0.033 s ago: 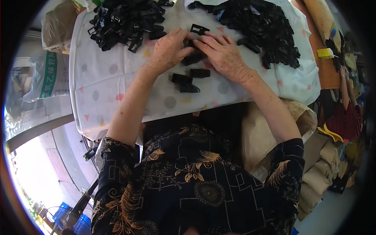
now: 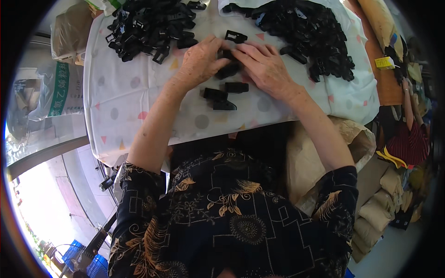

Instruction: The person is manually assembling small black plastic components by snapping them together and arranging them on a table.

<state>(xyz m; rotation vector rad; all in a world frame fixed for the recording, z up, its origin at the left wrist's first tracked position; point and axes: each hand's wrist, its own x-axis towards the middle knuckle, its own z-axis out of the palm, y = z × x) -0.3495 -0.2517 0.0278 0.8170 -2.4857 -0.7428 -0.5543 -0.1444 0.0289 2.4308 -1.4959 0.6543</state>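
Above the middle of the table, my left hand (image 2: pixel 200 61) and my right hand (image 2: pixel 266 68) meet with bent fingers around a small black plastic part (image 2: pixel 227 55). My fingers cover much of it, and the fingertips are slightly blurred. Just below it is another dark piece (image 2: pixel 228 71), close to my left thumb; whether the two are joined I cannot tell. Nearer to me on the cloth lie several loose black parts (image 2: pixel 237 87) in a small group. One black part with a rectangular opening (image 2: pixel 236 36) lies just beyond my fingers.
A heap of black plastic parts (image 2: pixel 150 28) covers the far left of the patterned tablecloth (image 2: pixel 153 118). Another black heap (image 2: pixel 315 34) spreads over the far right. Below the table's right front edge stands a tan sack (image 2: pixel 306 162). Another person's arm (image 2: pixel 408 106) shows at far right.
My right fingers have shifted very slightly around the black part. Otherwise the hands and the loose parts look the same.
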